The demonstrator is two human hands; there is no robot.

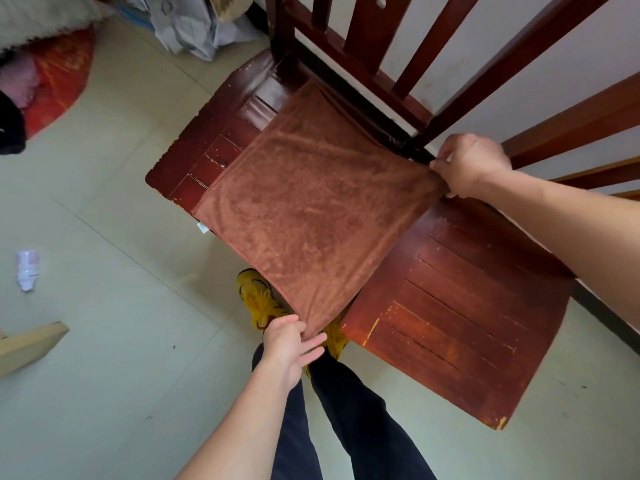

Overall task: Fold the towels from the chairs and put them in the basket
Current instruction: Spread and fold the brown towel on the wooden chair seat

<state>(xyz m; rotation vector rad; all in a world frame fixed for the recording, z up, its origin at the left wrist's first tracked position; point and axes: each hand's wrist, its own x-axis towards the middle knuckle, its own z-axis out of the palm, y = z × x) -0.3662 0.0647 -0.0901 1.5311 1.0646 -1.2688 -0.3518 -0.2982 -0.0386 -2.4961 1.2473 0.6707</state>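
Note:
A brown towel point(304, 206) is stretched flat over the seat of a dark red wooden chair point(460, 323), its near part hanging past the seat's front edge. My left hand point(291, 344) pinches the towel's near corner between thumb and fingers, the other fingers straight. My right hand point(467, 164) grips the far right corner by the chair's back posts. A small white label shows at the towel's left edge. No basket is in view.
The chair's slatted back point(363, 36) rises against a white wall. On the tiled floor lie a crumpled white wrapper point(27, 270), a wooden board point(31, 344) at the left, a red cloth heap point(59, 77) and grey clothing point(194, 26) behind.

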